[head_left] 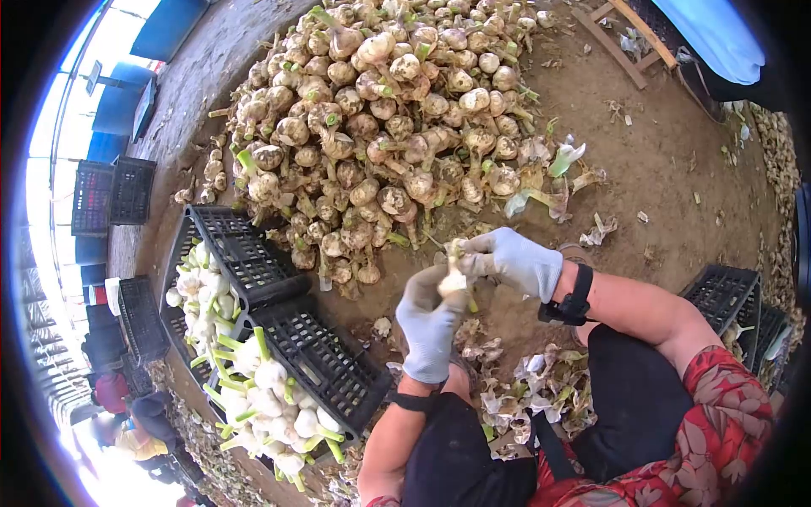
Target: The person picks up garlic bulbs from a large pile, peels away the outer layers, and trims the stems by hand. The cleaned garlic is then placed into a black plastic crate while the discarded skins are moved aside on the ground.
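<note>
A garlic bulb (454, 280) with its upper part toward the pile sits between my two gloved hands. My left hand (427, 329) is closed around the bulb from below, its fingers curled. My right hand (513, 260) pinches the stem end of the same bulb with thumb and fingers. Both gloves are pale grey, with soiled fingertips. Just beyond the hands rises a large heap of dirty, unpeeled garlic (380, 127). Loose peelings (536, 389) lie on the ground between my knees.
On the left, black plastic crates (317, 355) hold cleaned white garlic (270, 397) with green stems. More crates (722, 296) stand at the right. A wooden frame (612, 46) lies at the upper right near another person's blue clothing (714, 38). Other people (139, 422) are at the lower left.
</note>
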{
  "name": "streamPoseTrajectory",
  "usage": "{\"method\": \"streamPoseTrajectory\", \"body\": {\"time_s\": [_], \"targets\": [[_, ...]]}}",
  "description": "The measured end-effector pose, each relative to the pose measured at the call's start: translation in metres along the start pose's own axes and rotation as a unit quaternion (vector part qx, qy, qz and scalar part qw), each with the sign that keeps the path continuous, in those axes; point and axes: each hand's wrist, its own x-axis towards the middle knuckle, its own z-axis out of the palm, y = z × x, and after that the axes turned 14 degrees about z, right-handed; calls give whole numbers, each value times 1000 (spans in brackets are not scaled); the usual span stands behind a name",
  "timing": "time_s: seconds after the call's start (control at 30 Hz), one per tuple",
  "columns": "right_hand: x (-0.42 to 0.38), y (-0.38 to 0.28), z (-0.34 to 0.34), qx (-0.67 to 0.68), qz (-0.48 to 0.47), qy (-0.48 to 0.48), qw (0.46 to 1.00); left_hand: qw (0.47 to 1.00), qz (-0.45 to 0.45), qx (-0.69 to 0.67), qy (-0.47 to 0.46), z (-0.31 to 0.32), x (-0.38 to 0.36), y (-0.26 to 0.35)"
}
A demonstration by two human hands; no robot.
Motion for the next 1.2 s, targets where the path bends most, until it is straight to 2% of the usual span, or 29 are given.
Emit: {"method": "streamPoseTrajectory", "body": {"time_s": [0.03, 0.13, 0.17, 0.27, 0.3, 0.37, 0.4, 0.43, 0.57, 0.63, 0.67, 0.77, 0.8, 0.9, 1.0, 1.2], "targets": [[-1, 3, 1, 84, -6, -57, 995, 1000, 1, -19, 13, -5, -1, -3], [4, 4, -4, 27, -23, -61, 998, 1000, 25, -16, 8, -12, -3, -6], [5, -1, -4, -79, -88, -31, 992, 1000, 26, -4, 3, -12, -3, -2], [8, -5, -2, -261, -147, 116, 947, 993, 114, 13, -5, -11, 0, -4], [2, -8, -2, -141, -51, 78, 986, 986, 151, 73, -16, -10, 2, -4], [-10, -17, 7, -117, -45, 59, 990, 955, 224, 191, -39, -10, 3, 0], [-12, -18, 10, -106, -43, 49, 992, 947, 233, 216, -49, -8, 4, 2], [-7, -13, 14, -218, -146, 104, 959, 938, 241, 241, -60, -6, 3, 5], [-6, -7, 20, -283, -128, 211, 927, 911, 280, 291, -83, -6, 4, 4], [0, 2, 17, -310, -163, 236, 906, 986, 97, 133, -11, 3, -1, 10], [5, 7, 15, -324, -181, 248, 895, 998, 2, 49, 26, 6, -2, 12], [16, 18, 7, -308, -152, 220, 913, 985, -58, -159, 20, 6, 6, 14], [13, 19, 4, -270, -166, 183, 931, 972, -72, -224, 28, 7, 7, 15], [-9, 3, 3, -156, -193, 95, 964, 986, -31, -161, -12, -7, 11, -2], [-18, -13, -1, -41, -48, -5, 998, 995, 3, -95, -13, -4, 9, 0], [-13, -13, 8, -105, -67, 90, 988, 999, 16, -39, -11, -2, 5, 3]]}}
